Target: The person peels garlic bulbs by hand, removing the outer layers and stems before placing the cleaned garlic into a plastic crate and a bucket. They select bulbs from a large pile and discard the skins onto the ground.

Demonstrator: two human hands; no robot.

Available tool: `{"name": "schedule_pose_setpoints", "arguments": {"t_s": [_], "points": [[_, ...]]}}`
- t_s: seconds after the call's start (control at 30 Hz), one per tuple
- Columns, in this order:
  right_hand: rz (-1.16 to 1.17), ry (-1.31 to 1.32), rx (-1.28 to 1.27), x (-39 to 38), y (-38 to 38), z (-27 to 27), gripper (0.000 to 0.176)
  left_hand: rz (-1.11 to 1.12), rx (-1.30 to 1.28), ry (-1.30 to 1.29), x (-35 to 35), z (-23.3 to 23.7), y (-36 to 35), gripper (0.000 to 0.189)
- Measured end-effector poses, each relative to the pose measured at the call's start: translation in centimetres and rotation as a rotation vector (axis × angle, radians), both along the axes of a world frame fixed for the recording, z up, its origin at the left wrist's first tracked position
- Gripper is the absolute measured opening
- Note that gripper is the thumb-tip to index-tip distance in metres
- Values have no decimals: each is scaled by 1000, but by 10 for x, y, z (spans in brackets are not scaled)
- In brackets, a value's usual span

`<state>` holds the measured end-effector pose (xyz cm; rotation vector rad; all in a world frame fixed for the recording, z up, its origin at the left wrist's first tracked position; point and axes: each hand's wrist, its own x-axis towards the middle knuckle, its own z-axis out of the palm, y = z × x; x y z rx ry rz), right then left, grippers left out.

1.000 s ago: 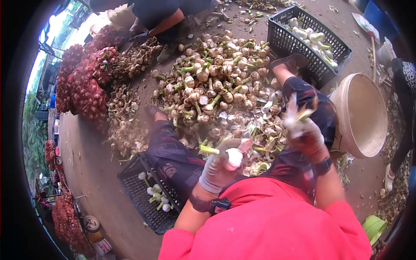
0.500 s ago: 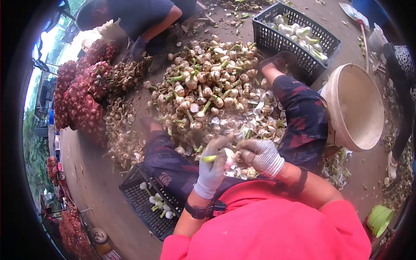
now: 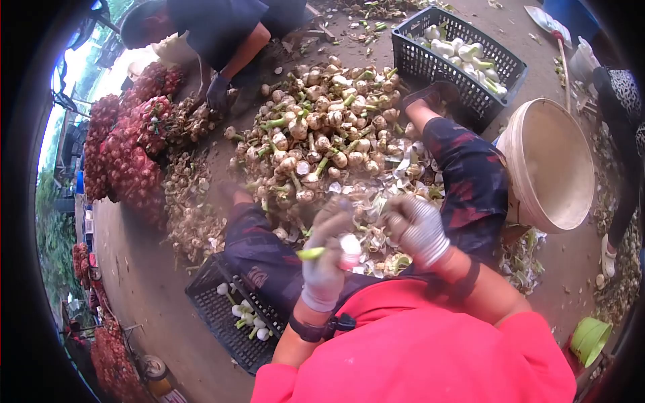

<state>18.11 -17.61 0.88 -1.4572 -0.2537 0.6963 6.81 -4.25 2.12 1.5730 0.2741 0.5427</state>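
Brown floor (image 3: 141, 282), garlic heap (image 3: 316, 127) on the far side, gloved left hand (image 3: 322, 265) nearer, gripping a white bulb (image 3: 350, 244), green stem (image 3: 310, 254) pointing left, gloved right hand (image 3: 418, 232) apart to its right, half-curled, blurred, cannot tell whether holding anything

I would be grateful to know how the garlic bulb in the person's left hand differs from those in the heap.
Colour: the held garlic bulb shows white and pink, while the heaped garlic bulbs are mostly brownish.
Place: the held garlic bulb is in the gloved left hand, whereas the heaped garlic bulbs lie piled on the ground.
Shared: green stem shows on the held garlic bulb and on many heaped garlic bulbs.
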Motion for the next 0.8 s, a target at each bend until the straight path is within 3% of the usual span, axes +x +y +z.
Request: {"name": "schedule_pose_setpoints", "arguments": {"t_s": [0.03, 0.07, 0.1, 0.17, 0.2, 0.23, 0.27, 0.3, 0.37, 0.43, 0.5, 0.53, 0.57, 0.63, 0.67, 0.7, 0.77, 0.8], "points": [[26, -100, -186, 11, -6, -3, 7, 52, -137, -74, -2, 3, 1, 38], [158, -143, -274, 16, -20, -4, 9, 9, -729, -237, -2, 2, 6, 41], [292, -188, -359, 21, -32, -2, 12, -38, -929, -379, 2, 6, 10, 45], [569, -267, -249, 14, -50, 19, 22, -31, -1002, -349, -2, -2, 20, 48], [607, -624, -254, 12, -48, 21, 31, -30, -1001, -344, -2, -3, 20, 48], [598, -619, -258, 9, -42, 26, 31, -43, -1037, -272, -1, -3, 17, 49], [472, -852, -181, 7, -31, 32, 33, -57, -1074, -202, 2, -3, 12, 50], [344, -1083, -101, 7, -21, 38, 35, -71, -848, -101, 4, -1, 4, 51], [422, -1100, -94, 8, -6, 47, 38, -153, -1065, -42, 1, -11, 4, 51], [384, -1053, -82, 5, 2, 40, 33, -177, -994, -13, 3, -7, 2, 53], [352, 48, 49, 3, 6, 38, 29, 29, -614, 126, 3, 4, 1, 53], [373, 156, 35, 7, 4, 37, 28, -107, -521, 51, 0, -9, 10, 64], [390, 269, 20, 11, 0, 35, 27, -98, -523, 51, -1, -21, 14, 64], [461, 199, 35, 9, -2, 28, 26, -76, -78, 101, 3, -31, 21, 88], [527, 241, -10, 11, 0, 33, 28, -314, -103, 298, 0, -5, 26, 109], [576, -18, -90, 8, 4, 25, 34, -352, -65, 264, 0, -22, 23, 109], [697, -160, -140, 2, 10, 12, 41, -382, -70, 476, 13, 15, 6, 112], [728, -112, -210, -2, 11, 11, 43, -359, -16, 310, 7, -14, 10, 109]]}}
